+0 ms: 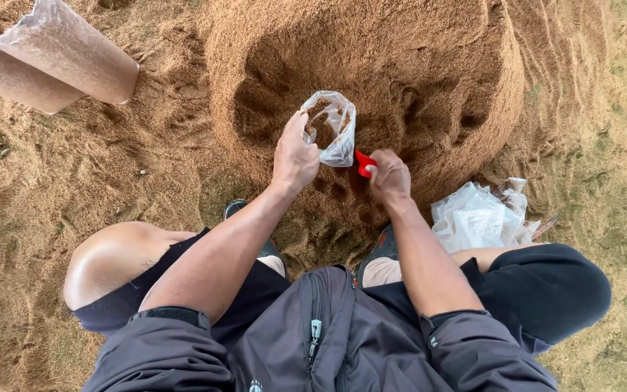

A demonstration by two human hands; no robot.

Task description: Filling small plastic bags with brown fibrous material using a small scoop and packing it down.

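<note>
My left hand (pixel 295 156) grips the rim of a small clear plastic bag (pixel 334 127), holding its mouth open against a big mound of brown sawdust (pixel 371 72). A little sawdust lies inside the bag. My right hand (pixel 388 178) is closed on a red scoop (pixel 363 162), whose tip sits just below the bag's mouth. I am squatting, knees apart, dark shorts and a grey jacket below.
A pile of empty clear plastic bags (pixel 477 218) lies by my right knee. Two filled cylindrical bags of sawdust (pixel 52 58) lie at the upper left. Loose sawdust covers the ground; grass (pixel 618 181) shows on the right.
</note>
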